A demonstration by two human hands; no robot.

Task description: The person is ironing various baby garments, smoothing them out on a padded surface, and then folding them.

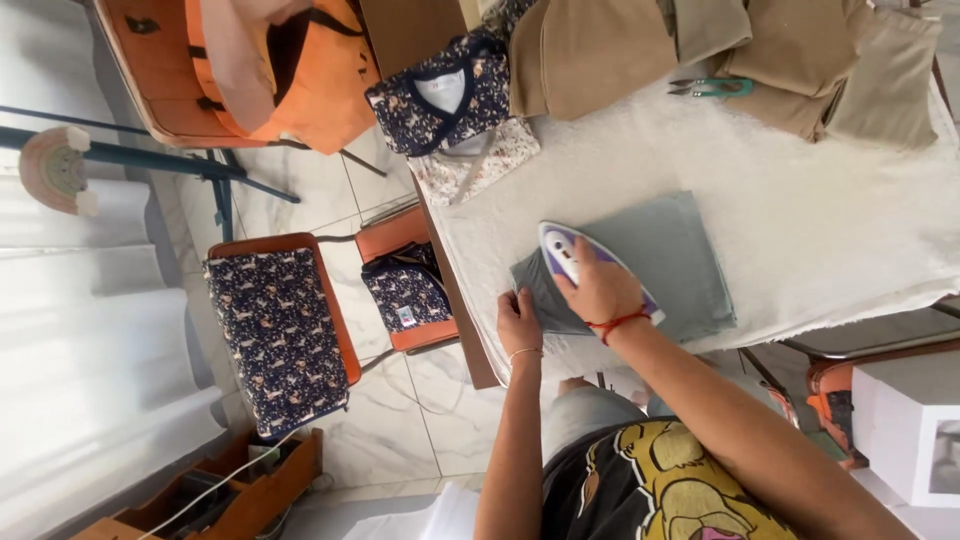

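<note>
My right hand [603,290] grips the handle of a purple and white iron [563,249], which rests flat on a folded grey-green cloth [670,250]. That cloth lies on a table covered with a white fleecy sheet [800,200]. My left hand [519,322] presses flat on the cloth's near left corner, right beside the iron. A red string sits around my right wrist, a thin bracelet around my left.
Folded tan garments [600,50] and green snips [712,88] lie at the table's far side. Dark patterned clothes [445,95] sit at its far left corner. Orange chairs [285,330] with patterned fabric stand on the tiled floor to the left. A white box [905,420] is at the right.
</note>
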